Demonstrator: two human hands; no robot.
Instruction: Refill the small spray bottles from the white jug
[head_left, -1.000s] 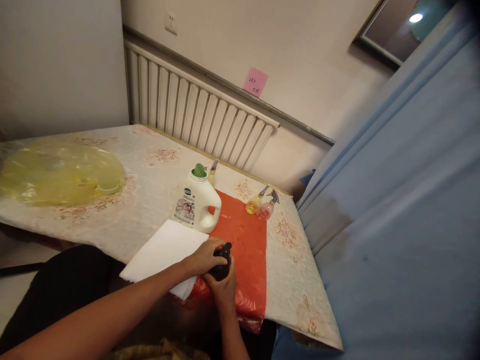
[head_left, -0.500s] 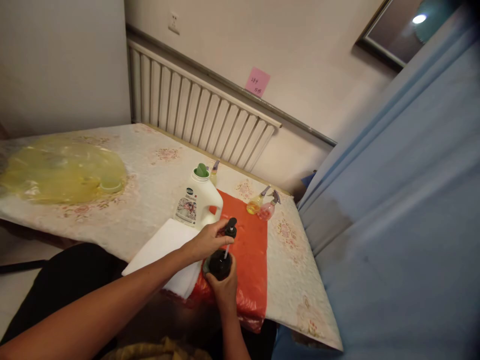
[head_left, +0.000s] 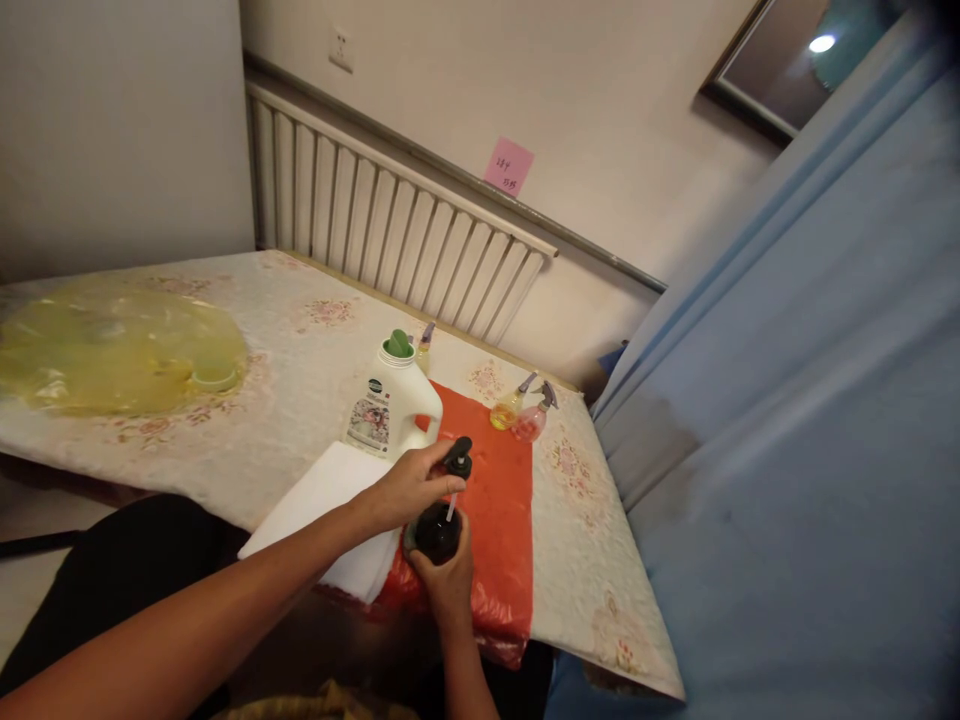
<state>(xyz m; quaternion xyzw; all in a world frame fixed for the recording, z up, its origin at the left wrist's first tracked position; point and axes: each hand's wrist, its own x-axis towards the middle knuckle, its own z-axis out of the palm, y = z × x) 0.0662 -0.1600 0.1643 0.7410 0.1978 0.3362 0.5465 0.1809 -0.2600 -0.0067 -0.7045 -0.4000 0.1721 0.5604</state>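
Note:
My left hand (head_left: pixel 412 487) pinches a black pump head (head_left: pixel 459 460) by its top. Its pale dip tube (head_left: pixel 451 508) points down at the mouth of a dark round bottle (head_left: pixel 437 537); whether the tip is inside, I cannot tell. From the near right, my right hand (head_left: pixel 451 585) is wrapped round that bottle. Just beyond my left hand stands a white detergent jug (head_left: pixel 401 400) with a handle, a printed label and a green piece in its uncapped neck. Beside the bottle lies a folded white cloth or paper (head_left: pixel 319 510). The bottle is over a red plastic sheet (head_left: pixel 502 510).
Yellow (head_left: pixel 507 408) and pink (head_left: pixel 531 424) spray bottles stand beyond the sheet; another spray bottle (head_left: pixel 425 345) is partly behind the jug. A yellow plastic bag (head_left: pixel 112 350) lies left on the flowered tablecloth (head_left: pixel 300 350). Blue curtain (head_left: pixel 795 400) at right, radiator (head_left: pixel 390 220) behind.
The whole view has shifted slightly. Both hands keep their grips, with the pump head still held above the bottle; no clear movement of the things.

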